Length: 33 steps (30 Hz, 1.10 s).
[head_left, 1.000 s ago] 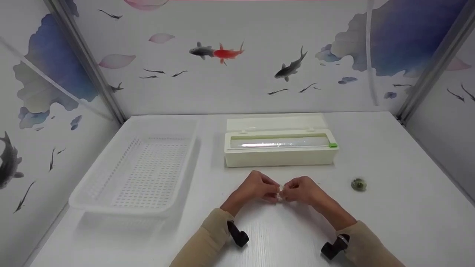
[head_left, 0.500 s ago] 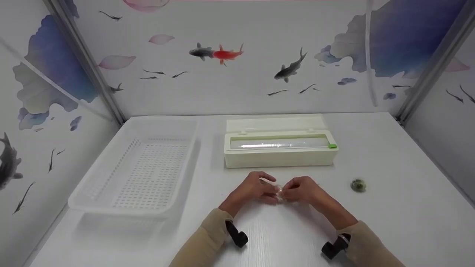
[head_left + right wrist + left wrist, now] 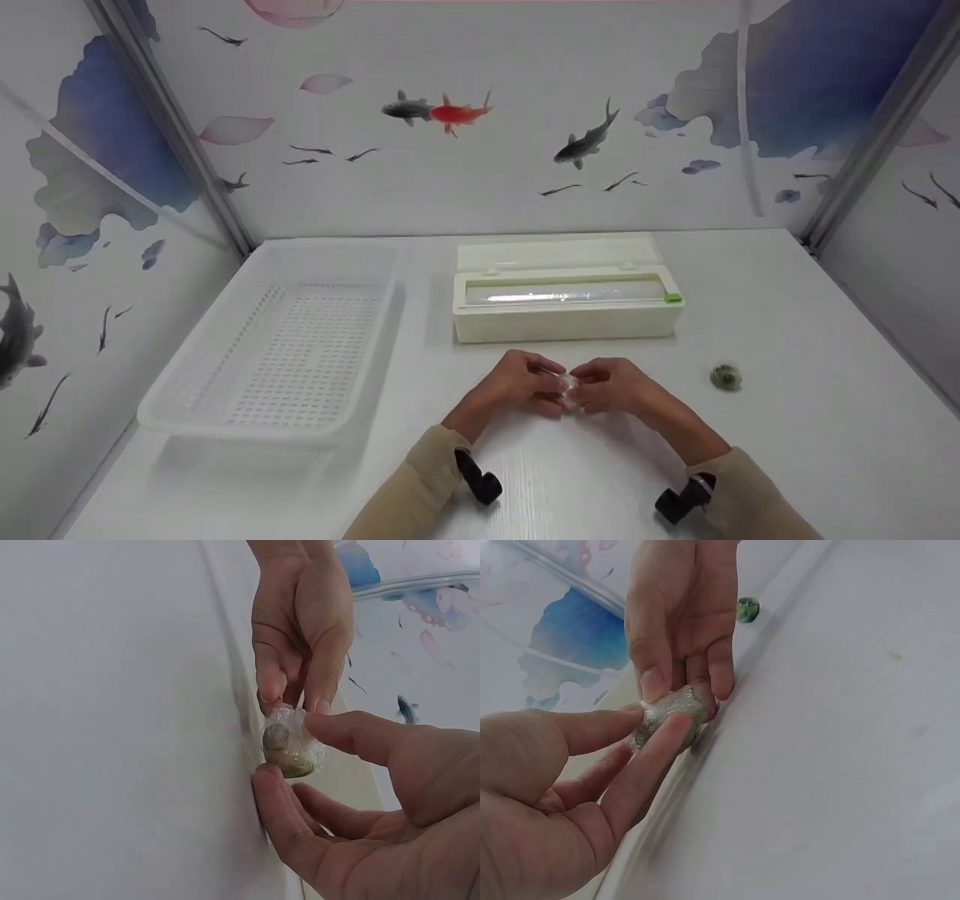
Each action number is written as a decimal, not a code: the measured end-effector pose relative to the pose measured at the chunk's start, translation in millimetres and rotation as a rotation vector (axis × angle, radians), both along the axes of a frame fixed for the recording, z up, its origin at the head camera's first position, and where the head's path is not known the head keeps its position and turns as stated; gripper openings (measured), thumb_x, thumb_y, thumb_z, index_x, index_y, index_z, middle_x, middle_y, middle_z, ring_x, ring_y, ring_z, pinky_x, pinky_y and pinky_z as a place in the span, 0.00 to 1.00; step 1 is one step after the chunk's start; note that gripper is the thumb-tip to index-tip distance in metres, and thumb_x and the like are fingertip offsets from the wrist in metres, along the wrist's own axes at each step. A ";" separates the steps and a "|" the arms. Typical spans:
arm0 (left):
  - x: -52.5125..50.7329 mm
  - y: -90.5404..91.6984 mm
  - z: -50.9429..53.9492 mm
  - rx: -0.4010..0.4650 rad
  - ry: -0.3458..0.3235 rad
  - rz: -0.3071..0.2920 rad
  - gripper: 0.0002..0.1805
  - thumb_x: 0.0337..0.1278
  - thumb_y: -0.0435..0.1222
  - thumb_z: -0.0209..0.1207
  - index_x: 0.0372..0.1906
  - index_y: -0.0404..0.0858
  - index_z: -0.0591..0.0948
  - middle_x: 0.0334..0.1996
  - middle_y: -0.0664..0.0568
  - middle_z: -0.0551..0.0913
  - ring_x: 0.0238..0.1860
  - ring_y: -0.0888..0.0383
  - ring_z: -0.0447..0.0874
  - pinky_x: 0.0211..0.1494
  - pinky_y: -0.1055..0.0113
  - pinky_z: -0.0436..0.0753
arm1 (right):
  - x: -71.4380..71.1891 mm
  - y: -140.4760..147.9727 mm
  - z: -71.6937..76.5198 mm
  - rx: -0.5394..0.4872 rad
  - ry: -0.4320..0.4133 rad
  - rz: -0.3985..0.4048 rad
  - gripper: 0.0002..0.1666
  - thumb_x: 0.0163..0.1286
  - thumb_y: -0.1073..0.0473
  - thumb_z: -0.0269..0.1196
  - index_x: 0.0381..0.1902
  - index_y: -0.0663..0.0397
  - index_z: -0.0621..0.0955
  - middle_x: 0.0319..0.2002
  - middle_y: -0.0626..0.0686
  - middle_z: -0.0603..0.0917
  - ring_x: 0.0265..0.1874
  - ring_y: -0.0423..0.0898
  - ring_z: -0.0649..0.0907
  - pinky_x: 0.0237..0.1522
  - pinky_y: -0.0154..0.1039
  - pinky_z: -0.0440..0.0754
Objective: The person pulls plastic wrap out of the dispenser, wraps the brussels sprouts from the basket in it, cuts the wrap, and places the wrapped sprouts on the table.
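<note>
A small greenish lump (image 3: 289,752) in clear cling film sits between both hands, just above the white table. In the left wrist view, the left hand (image 3: 517,384) pinches the wrapped lump (image 3: 671,714) between thumb and fingers. Facing it, the right hand (image 3: 619,386) holds the other side, thumb on top and fingers below in the right wrist view. Crinkled film covers the lump, and a darker round patch shows through it. In the head view the fingers hide most of it. Off to the right lies another small green roundish piece (image 3: 726,377).
A cream cling film box (image 3: 566,326) stands behind the hands, lid raised, with a film roll (image 3: 570,292) inside and a green slider (image 3: 673,298) at its right end. At left is a white perforated basket (image 3: 247,431). Printed panels enclose the table (image 3: 810,450).
The left fingers lifted half a second ago and have come back onto the lump. The right fingers are now spread wider around it. More of the film shows between the hands.
</note>
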<state>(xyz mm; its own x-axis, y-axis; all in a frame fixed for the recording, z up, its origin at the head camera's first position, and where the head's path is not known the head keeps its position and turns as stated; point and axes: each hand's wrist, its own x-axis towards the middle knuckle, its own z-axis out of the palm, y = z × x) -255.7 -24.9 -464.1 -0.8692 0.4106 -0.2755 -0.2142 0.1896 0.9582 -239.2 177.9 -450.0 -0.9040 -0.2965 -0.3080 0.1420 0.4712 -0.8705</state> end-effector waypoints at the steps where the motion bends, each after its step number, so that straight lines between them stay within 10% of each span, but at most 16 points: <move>1: 0.7 0.6 -0.7 0.013 -0.004 -0.007 0.14 0.59 0.33 0.68 0.50 0.35 0.85 0.37 0.44 0.90 0.30 0.53 0.92 0.40 0.62 0.91 | 0.0 2.8 0.8 0.002 -0.001 0.013 0.29 0.65 0.58 0.70 0.60 0.67 0.77 0.51 0.60 0.85 0.39 0.45 0.87 0.44 0.39 0.89; 19: -2.1 34.2 12.0 0.291 -0.074 -0.029 0.17 0.64 0.34 0.65 0.55 0.30 0.81 0.46 0.40 0.88 0.45 0.45 0.91 0.48 0.57 0.90 | 8.0 48.1 16.5 0.013 0.321 -0.006 0.27 0.63 0.59 0.72 0.60 0.59 0.81 0.57 0.62 0.83 0.53 0.56 0.85 0.45 0.34 0.86; 33: 7.9 86.9 17.3 0.318 0.158 0.082 0.19 0.50 0.21 0.70 0.49 0.32 0.82 0.45 0.46 0.84 0.43 0.53 0.90 0.42 0.61 0.91 | 30.1 85.9 13.3 -0.056 0.177 -0.191 0.39 0.70 0.41 0.64 0.69 0.59 0.71 0.60 0.60 0.80 0.47 0.37 0.86 0.52 0.37 0.88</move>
